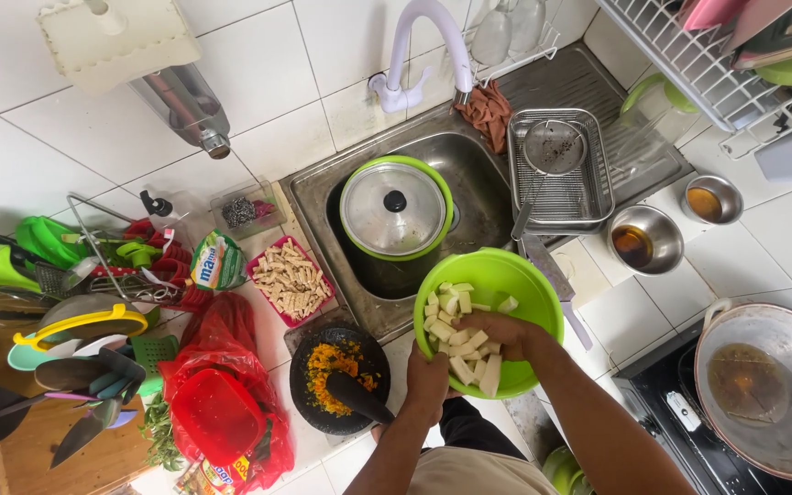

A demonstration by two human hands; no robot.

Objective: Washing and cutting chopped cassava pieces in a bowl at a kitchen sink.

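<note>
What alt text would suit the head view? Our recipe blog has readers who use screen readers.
A person's right hand reaches into pale cut cubes in a green bowl, which the left hand steadies at its near rim. Beside it are a black mortar with orange paste, a lidded pot in the sink and a wok.

green bowl (515,275) hemmed by sink pot (396,213), mortar (339,378), wok (767,390)
</note>
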